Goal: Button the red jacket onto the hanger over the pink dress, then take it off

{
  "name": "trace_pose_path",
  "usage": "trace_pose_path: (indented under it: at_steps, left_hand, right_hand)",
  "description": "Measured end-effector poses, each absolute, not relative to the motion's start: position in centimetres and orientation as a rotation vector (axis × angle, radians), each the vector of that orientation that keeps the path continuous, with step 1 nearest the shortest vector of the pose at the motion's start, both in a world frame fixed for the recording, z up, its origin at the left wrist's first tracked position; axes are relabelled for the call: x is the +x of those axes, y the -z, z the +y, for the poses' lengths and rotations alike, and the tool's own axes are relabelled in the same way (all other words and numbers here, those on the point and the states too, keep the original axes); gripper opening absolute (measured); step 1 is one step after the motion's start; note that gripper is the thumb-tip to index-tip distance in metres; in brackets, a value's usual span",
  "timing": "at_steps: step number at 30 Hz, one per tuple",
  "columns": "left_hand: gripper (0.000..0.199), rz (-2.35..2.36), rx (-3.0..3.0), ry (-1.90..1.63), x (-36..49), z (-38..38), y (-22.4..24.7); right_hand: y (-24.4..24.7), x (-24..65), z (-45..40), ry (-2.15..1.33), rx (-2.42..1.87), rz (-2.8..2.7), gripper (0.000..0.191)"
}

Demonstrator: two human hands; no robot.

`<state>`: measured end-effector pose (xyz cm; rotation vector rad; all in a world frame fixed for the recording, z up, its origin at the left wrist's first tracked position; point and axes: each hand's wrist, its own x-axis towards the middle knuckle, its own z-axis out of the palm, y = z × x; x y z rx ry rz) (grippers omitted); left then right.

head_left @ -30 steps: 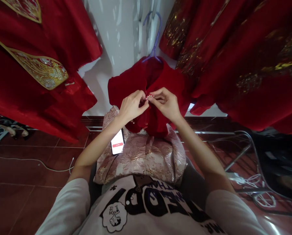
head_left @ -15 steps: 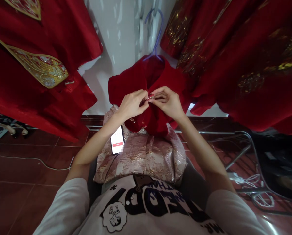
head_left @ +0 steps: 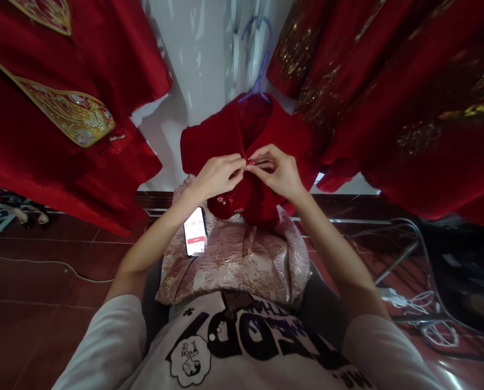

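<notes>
A dark red, short-sleeved garment with an open V-shaped neck hangs in front of me on a purple hanger. Small pale floral decorations show low on its front. At the front edge, just below the neck opening, my left hand is closed with fingertips pinching the cloth. My right hand meets it from the other side, thumb and forefinger pinched at the same spot. A small shiny red piece shows between the fingertips; its exact kind is too small to tell.
A pinkish brocade cushion or folded cloth lies on my lap, with a phone showing a timer. Red gowns with gold embroidery hang left and right. A metal-framed chair and white cables are at right.
My fingers have shifted slightly at the garment's front edge, and the small red piece shows less between them. Both hands stay in nearly the same place.
</notes>
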<state>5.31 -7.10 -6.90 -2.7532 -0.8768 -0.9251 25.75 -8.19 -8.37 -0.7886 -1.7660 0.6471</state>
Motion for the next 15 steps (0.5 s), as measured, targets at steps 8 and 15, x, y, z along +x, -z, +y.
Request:
trace_pose_path:
  at_steps: [8, 15]
  left_hand:
    - [0.009, -1.024, -2.884, 1.540, 6.5, -6.8, 9.4]
    - [0.027, -1.172, -3.345, 2.180, 6.4, -6.3, 12.1]
  right_hand:
    - [8.6, 26.0, -7.6, -0.570, -0.817, -1.842, 0.042]
    - [12.0, 25.6, -8.2, -0.363, -0.833, -1.949, 0.085]
